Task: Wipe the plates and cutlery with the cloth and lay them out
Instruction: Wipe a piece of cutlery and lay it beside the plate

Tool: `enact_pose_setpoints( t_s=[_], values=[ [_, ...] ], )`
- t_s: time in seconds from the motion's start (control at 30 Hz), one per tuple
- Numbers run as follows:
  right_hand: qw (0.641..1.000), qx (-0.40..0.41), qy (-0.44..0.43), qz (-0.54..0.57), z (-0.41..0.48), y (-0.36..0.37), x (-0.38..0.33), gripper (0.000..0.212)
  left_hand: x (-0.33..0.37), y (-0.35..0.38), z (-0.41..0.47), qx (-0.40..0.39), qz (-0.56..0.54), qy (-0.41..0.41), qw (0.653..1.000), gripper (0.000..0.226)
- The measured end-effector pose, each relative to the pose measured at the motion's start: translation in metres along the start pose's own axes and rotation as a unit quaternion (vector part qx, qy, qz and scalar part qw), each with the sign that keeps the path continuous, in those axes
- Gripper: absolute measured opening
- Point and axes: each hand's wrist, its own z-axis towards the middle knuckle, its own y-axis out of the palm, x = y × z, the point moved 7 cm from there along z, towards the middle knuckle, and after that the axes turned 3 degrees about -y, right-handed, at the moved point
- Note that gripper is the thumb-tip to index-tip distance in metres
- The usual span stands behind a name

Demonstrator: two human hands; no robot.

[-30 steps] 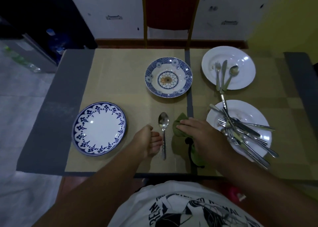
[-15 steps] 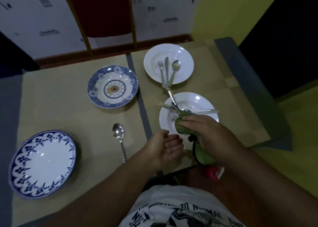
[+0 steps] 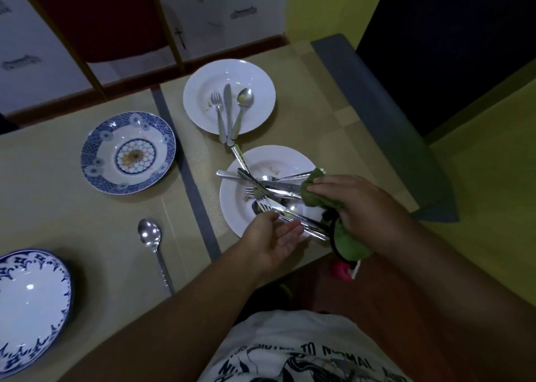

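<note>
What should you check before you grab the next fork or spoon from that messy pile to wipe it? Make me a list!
1. Cloth ready: ok. The right hand holds the green cloth over the near white plate.
2. Free hand to pick: ok. The left hand is open, palm up, at the plate's near edge.
3. One piece easy to lift: not ok. The cutlery pile is crossed and tangled.
4. Sharp knife out of the way: cannot tell. Blades are mixed into the pile.
5. Room to lay it down: ok. Bare mat lies beside the wiped spoon.
6. Plates clean: not ok. Crumbs show on the far white plate.
</note>
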Motion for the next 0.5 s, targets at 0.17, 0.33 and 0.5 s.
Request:
enact_pose_setpoints(
  t_s=[0.17, 0.33, 0.5],
  values=[
    [1.0, -0.017, -0.011, 0.013, 0.002, 0.009, 0.006, 0.066, 0.001, 0.007, 0.007, 0.019, 0.0, 0.01, 1.0, 0.019],
    [0.999, -0.016, -0.027, 0.024, 0.006, 0.012, 0.003, 0.069, 0.0, 0.001, 0.009, 0.044, 0.005, 0.024, 0.999, 0.027],
    [0.999, -0.031, -0.028, 0.012, 0.01, 0.016, 0.007, 0.071, 0.0, -0.003, 0.004, 0.024, 0.024, 0.059, 0.998, 0.017]
  ],
)
